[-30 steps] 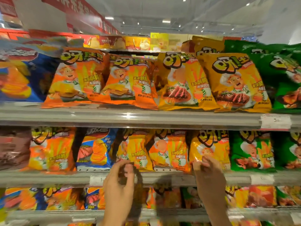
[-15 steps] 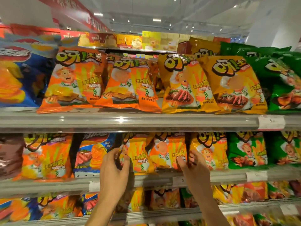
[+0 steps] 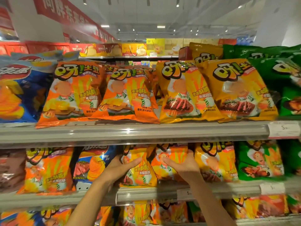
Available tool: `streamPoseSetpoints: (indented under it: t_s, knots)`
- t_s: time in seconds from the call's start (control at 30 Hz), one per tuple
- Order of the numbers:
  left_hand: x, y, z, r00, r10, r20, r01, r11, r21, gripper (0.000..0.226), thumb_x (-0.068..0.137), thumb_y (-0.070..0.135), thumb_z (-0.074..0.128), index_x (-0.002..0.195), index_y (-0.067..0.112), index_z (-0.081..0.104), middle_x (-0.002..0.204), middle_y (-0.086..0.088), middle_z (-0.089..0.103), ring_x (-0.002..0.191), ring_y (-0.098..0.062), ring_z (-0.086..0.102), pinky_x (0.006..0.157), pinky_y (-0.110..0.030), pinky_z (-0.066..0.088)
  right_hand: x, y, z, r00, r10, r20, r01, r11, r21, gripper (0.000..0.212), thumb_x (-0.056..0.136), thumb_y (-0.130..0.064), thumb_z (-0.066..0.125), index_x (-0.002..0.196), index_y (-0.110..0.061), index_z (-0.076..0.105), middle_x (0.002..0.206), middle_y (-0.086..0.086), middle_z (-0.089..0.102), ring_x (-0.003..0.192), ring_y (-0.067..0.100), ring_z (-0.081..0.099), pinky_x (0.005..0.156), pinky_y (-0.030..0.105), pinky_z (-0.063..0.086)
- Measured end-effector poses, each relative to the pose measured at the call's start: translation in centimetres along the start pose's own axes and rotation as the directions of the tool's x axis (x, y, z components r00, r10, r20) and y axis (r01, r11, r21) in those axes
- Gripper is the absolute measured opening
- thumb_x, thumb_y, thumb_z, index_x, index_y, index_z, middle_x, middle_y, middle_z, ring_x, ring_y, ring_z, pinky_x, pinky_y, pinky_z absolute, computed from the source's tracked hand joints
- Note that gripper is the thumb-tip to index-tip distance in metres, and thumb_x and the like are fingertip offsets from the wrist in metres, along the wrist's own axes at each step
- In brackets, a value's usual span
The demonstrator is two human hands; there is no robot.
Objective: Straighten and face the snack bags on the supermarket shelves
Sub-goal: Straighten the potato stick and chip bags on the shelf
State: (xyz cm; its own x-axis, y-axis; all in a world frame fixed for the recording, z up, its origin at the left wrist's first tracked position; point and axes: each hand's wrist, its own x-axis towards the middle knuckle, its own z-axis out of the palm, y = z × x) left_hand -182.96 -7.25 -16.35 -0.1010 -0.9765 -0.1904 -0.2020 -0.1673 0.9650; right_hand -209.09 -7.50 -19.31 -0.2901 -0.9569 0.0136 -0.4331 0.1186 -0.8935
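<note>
Two orange snack bags stand side by side on the middle shelf (image 3: 146, 193). My left hand (image 3: 120, 168) grips the left orange bag (image 3: 141, 170) at its left edge, thumb across its front. My right hand (image 3: 182, 167) holds the right orange bag (image 3: 169, 157), thumb on its front and fingers round its right side. Both bags lean slightly and their lower parts sit on the shelf. My forearms rise from the bottom of the view.
The upper shelf (image 3: 130, 131) holds orange bags (image 3: 71, 92), yellow bags (image 3: 237, 88), blue bags (image 3: 19, 88) and green bags (image 3: 283, 82). A blue bag (image 3: 92, 163) and a yellow bag (image 3: 215, 162) flank my hands. Price tags (image 3: 272, 188) sit on the rails. More bags fill the bottom shelf.
Both hands rose from the shelf rail and closed on the two orange bags in the middle shelf. The view tilted upward and moved closer.
</note>
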Motion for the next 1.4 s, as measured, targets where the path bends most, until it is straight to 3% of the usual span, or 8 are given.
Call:
streamPoseSetpoints:
  t_s: [0.2, 0.43, 0.57, 0.8, 0.9, 1.07, 1.2, 1.4]
  knots:
    - [0.6, -0.9, -0.8, 0.995, -0.056, 0.083, 0.066, 0.992, -0.112, 0.059, 0.068, 0.042, 0.085, 0.114, 0.008, 0.069, 0.102, -0.011, 0.076, 0.095, -0.027, 0.074, 0.082, -0.037, 0.059, 0.7, -0.3, -0.1, 0.999, 0.046, 0.025, -0.047, 0.998, 0.045, 0.122, 0.051, -0.067, 0.089, 0.147, -0.016, 0.037, 0.138, -0.002, 0.056, 0.132, 0.025, 0.052, 0.105, 0.034, 0.045]
    - [0.6, -1.6, -2.0, 1.000, 0.021, 0.019, -0.016, 0.971, -0.238, 0.060, 0.064, 0.036, 0.090, 0.113, 0.009, 0.070, 0.103, -0.015, 0.076, 0.094, -0.032, 0.074, 0.069, -0.036, 0.062, -0.4, -2.4, -0.4, 0.991, -0.091, -0.099, 0.082, 0.992, -0.091, 0.073, 0.059, -0.071, 0.084, 0.101, -0.017, 0.060, 0.090, -0.002, 0.070, 0.086, 0.013, 0.068, 0.080, 0.036, 0.059]
    - [0.5, -2.1, -2.7, 0.998, 0.055, -0.005, -0.055, 0.970, -0.238, 0.059, 0.061, 0.039, 0.091, 0.111, 0.015, 0.070, 0.102, -0.012, 0.077, 0.092, -0.030, 0.075, 0.067, -0.034, 0.062, -1.5, -3.7, -1.9, 0.987, -0.148, -0.066, 0.132, 0.970, -0.203, 0.063, 0.062, -0.073, 0.081, 0.064, -0.021, 0.046, 0.054, -0.003, 0.054, 0.045, 0.006, 0.052, 0.051, 0.026, 0.044]
    - [0.2, -2.5, -1.2, 0.972, 0.130, -0.198, -0.156, 0.980, -0.124, 0.057, 0.055, 0.041, 0.091, 0.104, 0.019, 0.070, 0.090, 0.004, 0.078, 0.085, -0.014, 0.075, 0.073, -0.032, 0.060, -5.6, -3.4, -6.5, 0.977, -0.206, -0.047, 0.181, 0.932, -0.315, 0.093, 0.056, -0.078, 0.073, 0.119, -0.013, 0.052, 0.104, 0.014, 0.068, 0.085, 0.029, 0.062, 0.075, 0.035, 0.049]
    - [0.3, -2.3, 0.5, 0.950, 0.152, -0.274, -0.189, 0.975, -0.114, 0.050, 0.061, 0.036, 0.092, 0.102, 0.019, 0.068, 0.083, 0.007, 0.077, 0.075, -0.004, 0.073, 0.059, -0.016, 0.052, -7.7, -2.1, -8.0, 0.962, -0.270, -0.046, 0.251, 0.935, -0.250, 0.094, 0.043, -0.085, 0.069, 0.108, -0.018, 0.056, 0.092, -0.001, 0.064, 0.086, 0.024, 0.063, 0.072, 0.027, 0.052]
    - [0.6, -2.0, 4.8, 0.952, 0.201, -0.233, -0.222, 0.972, -0.071, 0.053, 0.061, 0.031, 0.092, 0.104, 0.010, 0.068, 0.090, -0.002, 0.078, 0.080, -0.010, 0.074, 0.065, -0.022, 0.057, -9.9, 0.4, -10.5, 0.988, -0.148, -0.047, 0.145, 0.988, -0.053, 0.064, 0.051, -0.065, 0.085, 0.082, -0.018, 0.054, 0.069, -0.007, 0.062, 0.062, -0.007, 0.059, 0.058, 0.008, 0.046]
    - [1.2, -1.6, 8.5, 0.960, 0.202, -0.193, -0.221, 0.972, -0.082, 0.065, 0.060, 0.033, 0.094, 0.113, 0.010, 0.064, 0.100, -0.003, 0.076, 0.092, -0.019, 0.073, 0.088, -0.043, 0.059, -10.9, 2.3, -12.1, 0.994, -0.097, -0.051, 0.099, 0.995, 0.027, 0.061, 0.052, -0.060, 0.087, 0.084, -0.017, 0.059, 0.065, -0.006, 0.063, 0.059, 0.004, 0.060, 0.064, 0.025, 0.052]
    - [1.7, -0.6, 13.8, 0.931, 0.261, -0.255, -0.273, 0.962, -0.015, 0.056, 0.057, 0.035, 0.095, 0.095, 0.032, 0.054, 0.089, 0.016, 0.069, 0.071, 0.008, 0.066, 0.057, -0.010, 0.050, -11.9, 4.7, -13.5, 0.996, 0.010, -0.088, 0.001, 0.992, 0.122, 0.068, 0.051, -0.060, 0.086, 0.106, -0.027, 0.062, 0.092, -0.005, 0.071, 0.083, 0.008, 0.068, 0.063, 0.015, 0.047]
